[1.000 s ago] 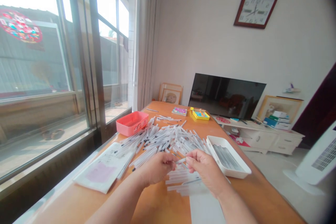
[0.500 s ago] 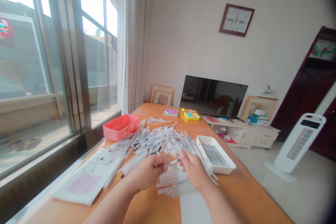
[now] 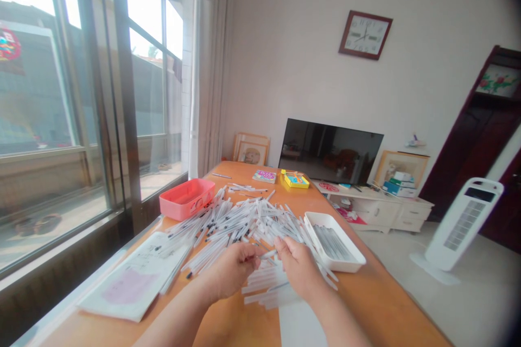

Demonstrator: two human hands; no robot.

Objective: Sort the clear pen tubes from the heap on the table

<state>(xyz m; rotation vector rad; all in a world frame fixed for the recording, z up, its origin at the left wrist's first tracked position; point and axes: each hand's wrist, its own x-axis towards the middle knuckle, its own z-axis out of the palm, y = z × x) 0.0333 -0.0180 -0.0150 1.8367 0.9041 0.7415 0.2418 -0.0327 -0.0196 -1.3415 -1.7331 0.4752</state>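
Observation:
A whitish pen (image 3: pixel 267 255) spans the gap between my two hands above the near side of the pile. My left hand (image 3: pixel 234 271) pinches one end with thumb and fingers. At the other end, my right hand (image 3: pixel 299 265) closes on it, covering the tip. Just beyond lies a big heap of clear pen barrels (image 3: pixel 244 222), several with black ends. Under my hands, frosted tubes (image 3: pixel 262 284) lie in a row, partly over a white sheet (image 3: pixel 301 322). To the right, a white tray (image 3: pixel 358 260) contains slim grey rods (image 3: pixel 329 241), probably refills.
A pink basket (image 3: pixel 179 209) stands at the left table edge, with a printed plastic bag (image 3: pixel 130 287) nearer me. Farther back on the wooden table (image 3: pixel 228 320) are a purple booklet (image 3: pixel 264 175) and a yellow box (image 3: pixel 296 180). A tower fan (image 3: pixel 464 227) stands to the right.
The dark part of the pen, visible beside my right fingers before, is now covered by them. Both hands stay in nearly the same place; the view has shifted slightly.

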